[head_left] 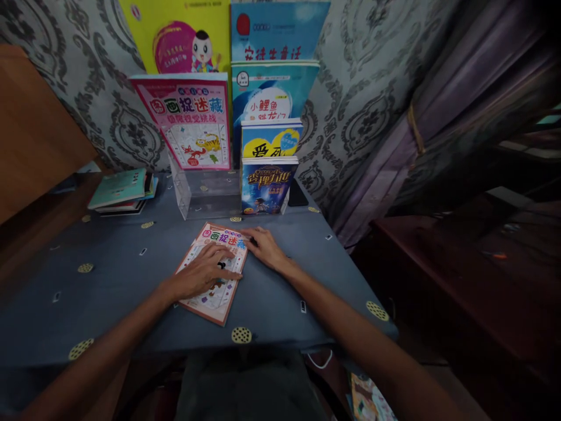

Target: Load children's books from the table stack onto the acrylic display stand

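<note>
A thin picture book (223, 304) with a pink-orange border and colourful Chinese title letters lies tilted on the cloth-covered table. My left hand (202, 273) rests across its cover with fingers spread, hiding part of the picture. At the book's upper right corner, my right hand (266, 248) has its fingers and thumb bent together on the edge. Small dark spots show beside the fingers of both hands; I cannot make out what they are. Just behind the book stands a clear plastic book rack (210, 206).
The rack holds a pink picture book (193, 126), a yellow book (175, 29), a dark blue book (266, 187) and several others. A small stack of books (120, 190) lies at the left. A black flat object (298, 194) sits right of the rack. A curtain (381, 146) hangs at the right.
</note>
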Demonstrator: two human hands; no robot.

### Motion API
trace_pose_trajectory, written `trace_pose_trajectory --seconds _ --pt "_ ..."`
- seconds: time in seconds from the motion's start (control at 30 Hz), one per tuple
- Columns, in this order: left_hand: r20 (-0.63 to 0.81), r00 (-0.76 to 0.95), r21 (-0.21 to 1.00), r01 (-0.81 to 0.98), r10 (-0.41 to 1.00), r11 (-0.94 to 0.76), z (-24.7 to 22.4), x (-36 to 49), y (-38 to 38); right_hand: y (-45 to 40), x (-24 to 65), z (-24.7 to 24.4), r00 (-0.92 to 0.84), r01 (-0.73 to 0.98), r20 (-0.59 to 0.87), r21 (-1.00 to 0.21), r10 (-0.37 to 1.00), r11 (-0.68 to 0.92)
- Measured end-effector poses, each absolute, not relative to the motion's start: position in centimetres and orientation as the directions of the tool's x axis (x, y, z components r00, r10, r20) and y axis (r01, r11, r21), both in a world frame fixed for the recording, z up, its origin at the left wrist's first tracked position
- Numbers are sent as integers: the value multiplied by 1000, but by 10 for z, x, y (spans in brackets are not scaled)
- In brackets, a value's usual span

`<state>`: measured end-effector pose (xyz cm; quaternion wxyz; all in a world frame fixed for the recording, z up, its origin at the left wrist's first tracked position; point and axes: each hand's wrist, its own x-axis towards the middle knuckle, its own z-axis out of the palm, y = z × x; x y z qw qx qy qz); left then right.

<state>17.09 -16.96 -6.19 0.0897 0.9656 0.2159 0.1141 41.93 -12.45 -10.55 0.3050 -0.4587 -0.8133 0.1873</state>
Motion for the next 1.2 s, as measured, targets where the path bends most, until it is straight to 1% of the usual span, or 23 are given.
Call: trace_pose_trajectory --seconds 0.1,0.27,0.33,0.4,0.47,0.53,0.6,0.67,0.73,0.77,0.87,0.97,1.07,1.13,1.2 --pt "136 897 261 377 421 -889 -56 162 -188 -125 419 -105 -395 640 320 -577 861 508" --pt "119 886 387 375 449 -842 -61 148 -217 -125 419 -107 -404 653 337 -545 850 526" --pt "137 872 462 363 469 -809 -66 141 -222 -126 419 -107 -405 675 343 -513 847 530" --pt "198 827 543 355 527 -761 -70 133 -220 -129 417 -106 -410 704 357 -461 839 540" --pt "277 710 617 385 647 -687 -73 121 -212 -134 411 -103 -430 709 393 -411 813 574" --pt "319 519 689 448 793 -570 -76 109 -200 -145 396 -99 -487 652 440 -392 755 649" --pt "305 336 752 490 891 -442 -79 99 -190 -160 372 -95 -608 505 460 -406 648 762" --pt "282 241 777 511 929 -368 -84 93 -184 -179 344 -91 -776 289 425 -416 465 862" --pt "296 241 750 541 924 -381 -88 92 -183 -195 319 -89 -863 162 391 -384 319 909" --pt "315 264 716 564 912 -411 -89 93 -184 -202 311 -89 -887 123 374 -370 269 921" --pt "373 373 551 648 849 -527 -90 98 -191 -217 305 -90 -911 75 353 -368 214 927" --pt "371 467 360 725 803 -587 -88 104 -197 -229 322 -89 -909 67 350 -418 229 906" --pt "341 515 239 762 787 -602 -86 107 -199 -243 343 -85 -904 43 344 -519 254 854" --pt "321 543 184 768 776 -614 -85 106 -198 -246 355 -83 -881 39 352 -612 316 790" --pt "297 573 132 768 764 -627 -84 102 -194 -239 368 -84 -818 86 370 -678 441 730"
